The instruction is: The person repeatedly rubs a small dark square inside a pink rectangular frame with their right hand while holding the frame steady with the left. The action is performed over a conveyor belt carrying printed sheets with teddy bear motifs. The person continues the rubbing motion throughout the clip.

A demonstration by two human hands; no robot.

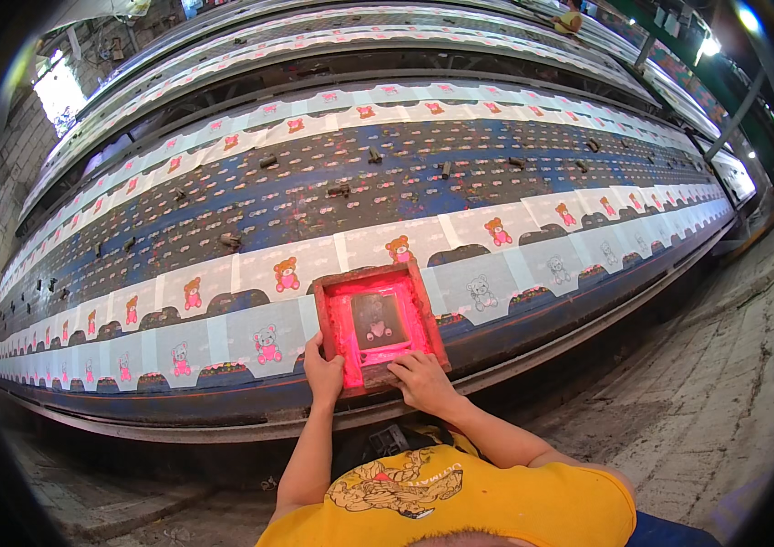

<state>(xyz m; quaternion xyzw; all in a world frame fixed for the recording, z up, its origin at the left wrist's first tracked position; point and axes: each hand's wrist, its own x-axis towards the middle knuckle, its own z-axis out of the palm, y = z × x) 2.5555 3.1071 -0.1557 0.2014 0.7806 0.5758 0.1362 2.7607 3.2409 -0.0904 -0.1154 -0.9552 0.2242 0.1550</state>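
Observation:
A wooden screen-printing frame [431, 314] lies at the near edge of the long table, its inside smeared with bright pink ink. In its middle, a dark mesh window [378, 319] shows a faint bear shape. My left hand [323, 372] is closed round the frame's left near corner, thumb toward the inside. At the near right side, my right hand [428, 387] has its fingers curled over the rim onto what looks like a pink-coated squeegee [379, 353]. The fingers partly hide it. White cloth pieces with a pink-marked bear [266, 345] lie left of the frame; grey-outlined bears [481, 293] lie right.
Another row of cloth with brown and pink bears [287, 273] runs just beyond. Small dark weights [230, 241] are scattered on the table's patterned middle strip [314, 214]. More long tables [405, 46] stand behind, with a person [569, 20] far off. Concrete floor [678, 401] lies at right.

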